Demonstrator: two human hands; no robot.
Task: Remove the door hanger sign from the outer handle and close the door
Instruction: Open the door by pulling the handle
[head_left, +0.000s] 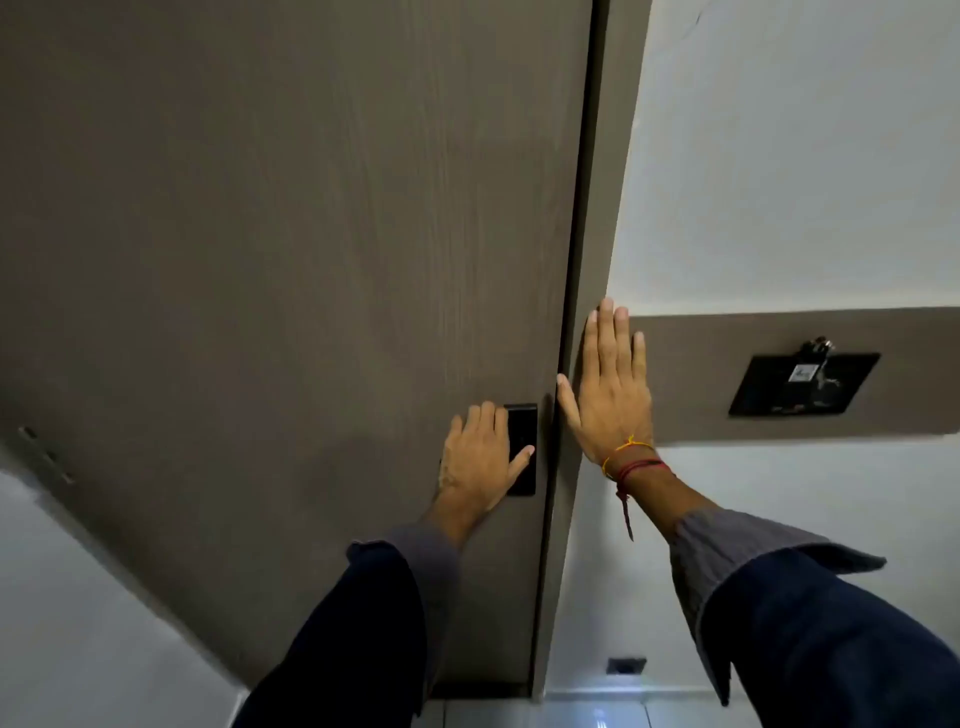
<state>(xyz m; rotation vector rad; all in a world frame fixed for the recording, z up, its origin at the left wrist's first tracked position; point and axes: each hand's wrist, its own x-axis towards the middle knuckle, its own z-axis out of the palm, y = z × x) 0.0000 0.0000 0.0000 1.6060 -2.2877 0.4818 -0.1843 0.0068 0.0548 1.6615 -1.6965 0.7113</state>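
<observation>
The grey-brown wood-grain door (291, 234) fills most of the head view, and its edge lies against the door frame (608, 182) with only a thin dark seam between them. My left hand (478, 457) is curled over the handle at the black lock plate (523, 426), thumb lying across the plate; the handle itself is hidden under the hand. My right hand (610, 395) is pressed flat on the frame with its fingers spread, holding nothing. No door hanger sign shows anywhere in view.
A black wall panel (802, 387) with a small tagged key hanging in it sits on a brown band to the right. White walls flank the door. A hinge (47, 457) shows at far left. A small dark socket (626, 665) sits low above the tiled floor (597, 714).
</observation>
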